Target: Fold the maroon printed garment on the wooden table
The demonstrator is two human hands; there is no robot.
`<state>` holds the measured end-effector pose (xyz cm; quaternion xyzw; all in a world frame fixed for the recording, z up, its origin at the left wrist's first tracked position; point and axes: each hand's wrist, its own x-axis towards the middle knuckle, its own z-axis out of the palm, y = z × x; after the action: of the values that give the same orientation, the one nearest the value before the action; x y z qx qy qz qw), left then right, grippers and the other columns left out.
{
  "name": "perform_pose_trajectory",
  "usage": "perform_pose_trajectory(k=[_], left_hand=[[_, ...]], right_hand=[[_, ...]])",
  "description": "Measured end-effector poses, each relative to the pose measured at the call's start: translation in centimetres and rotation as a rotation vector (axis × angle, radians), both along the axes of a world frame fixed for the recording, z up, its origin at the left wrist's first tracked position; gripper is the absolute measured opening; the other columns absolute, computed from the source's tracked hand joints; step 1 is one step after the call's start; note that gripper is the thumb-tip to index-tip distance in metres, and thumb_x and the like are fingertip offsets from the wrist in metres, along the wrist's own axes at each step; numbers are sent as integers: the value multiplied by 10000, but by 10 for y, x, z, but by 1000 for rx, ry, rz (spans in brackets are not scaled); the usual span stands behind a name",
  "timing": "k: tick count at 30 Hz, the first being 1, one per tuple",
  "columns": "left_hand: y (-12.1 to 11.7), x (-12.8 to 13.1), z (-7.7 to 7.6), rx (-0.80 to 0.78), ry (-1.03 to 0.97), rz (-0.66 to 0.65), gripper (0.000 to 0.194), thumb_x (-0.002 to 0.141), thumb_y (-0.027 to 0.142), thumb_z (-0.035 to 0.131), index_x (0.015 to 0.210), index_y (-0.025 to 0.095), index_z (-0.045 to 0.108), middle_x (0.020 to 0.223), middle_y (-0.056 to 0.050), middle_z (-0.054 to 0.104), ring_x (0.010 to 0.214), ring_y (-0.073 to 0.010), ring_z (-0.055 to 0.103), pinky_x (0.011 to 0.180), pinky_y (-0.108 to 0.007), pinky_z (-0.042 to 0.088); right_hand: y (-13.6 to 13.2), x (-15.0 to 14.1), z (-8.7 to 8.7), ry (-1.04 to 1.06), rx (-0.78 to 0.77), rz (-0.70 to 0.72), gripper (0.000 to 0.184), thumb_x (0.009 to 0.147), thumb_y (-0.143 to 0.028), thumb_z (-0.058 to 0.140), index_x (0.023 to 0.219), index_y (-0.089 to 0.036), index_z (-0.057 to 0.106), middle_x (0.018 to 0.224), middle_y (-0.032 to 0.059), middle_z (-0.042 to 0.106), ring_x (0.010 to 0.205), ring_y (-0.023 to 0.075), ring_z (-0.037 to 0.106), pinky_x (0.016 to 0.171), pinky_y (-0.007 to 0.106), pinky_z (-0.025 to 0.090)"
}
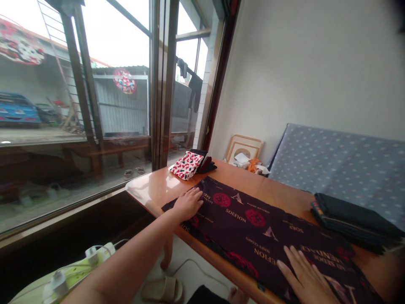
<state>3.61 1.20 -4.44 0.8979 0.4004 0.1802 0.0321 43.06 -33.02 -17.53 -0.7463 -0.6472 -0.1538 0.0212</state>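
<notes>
A long dark cloth (pixel 253 228) with red medallions and pale lettering lies spread along the wooden table (pixel 152 190). My left hand (pixel 188 203) rests flat on the cloth's left end, fingers stretched out. My right hand (pixel 303 276) lies flat on the cloth near its right end, fingers apart. Neither hand holds anything.
A folded white-and-red patterned cloth (pixel 186 164) on dark fabric sits at the table's far left corner. A stack of dark folded cloths (pixel 354 221) lies at the right. A dotted blue cushion (pixel 341 164) leans on the wall. A power strip (pixel 79 270) and a slipper (pixel 163 289) lie on the floor.
</notes>
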Motion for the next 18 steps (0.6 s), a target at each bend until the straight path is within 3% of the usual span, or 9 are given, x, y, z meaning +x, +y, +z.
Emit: perform_pose_trajectory(k=[4, 6, 10, 14, 16, 18], left_hand=[[9, 9, -5, -29, 65, -10, 370, 967, 501, 480, 1131, 258, 706, 1318, -120, 693, 1293, -354, 578, 1150, -625, 278], [15, 17, -2, -11, 61, 8, 387, 971, 512, 464, 1107, 246, 709, 1276, -141, 705, 1289, -372, 575, 1150, -653, 251], [20, 44, -4, 4, 32, -67, 540, 1010, 573, 347, 1403, 281, 576, 1591, -104, 470, 1503, -319, 353, 1210, -558, 219], [24, 59, -25, -93, 150, -178, 664, 998, 642, 334, 1565, 307, 416, 1688, -79, 293, 1568, -334, 200, 1217, -601, 189], [32, 58, -35, -69, 237, -202, 637, 1015, 574, 354, 1592, 304, 371, 1694, -96, 268, 1567, -375, 178, 1197, -640, 201], [41, 55, -41, -4, 322, -265, 529, 1027, 441, 392, 1551, 384, 429, 1705, -63, 241, 1561, -413, 168, 1180, -676, 193]], right_hand=[[2, -11, 8, 21, -20, -31, 529, 911, -282, 442, 1377, -452, 625, 1624, -16, 376, 1523, 363, 305, 1166, 668, 335], [5, -22, 15, 69, -11, -78, 479, 960, -380, 425, 1398, -419, 615, 1639, -14, 351, 1534, 347, 286, 1189, 645, 321], [11, -54, 42, 237, 47, -282, 673, 1005, -599, 329, 1577, -253, 402, 1641, 84, 355, 1532, 316, 304, 1224, 601, 299], [16, -80, 80, 402, -7, -324, 770, 1000, -668, 291, 1594, -184, 358, 1651, 116, 324, 1553, 298, 252, 1263, 575, 209], [18, -84, 95, 488, -37, -354, 791, 986, -690, 323, 1587, -177, 374, 1658, 118, 309, 1565, 282, 216, 1279, 529, 174], [18, -82, 105, 586, -44, -354, 771, 977, -694, 356, 1567, -201, 418, 1661, 101, 309, 1566, 273, 213, 1281, 502, 173]])
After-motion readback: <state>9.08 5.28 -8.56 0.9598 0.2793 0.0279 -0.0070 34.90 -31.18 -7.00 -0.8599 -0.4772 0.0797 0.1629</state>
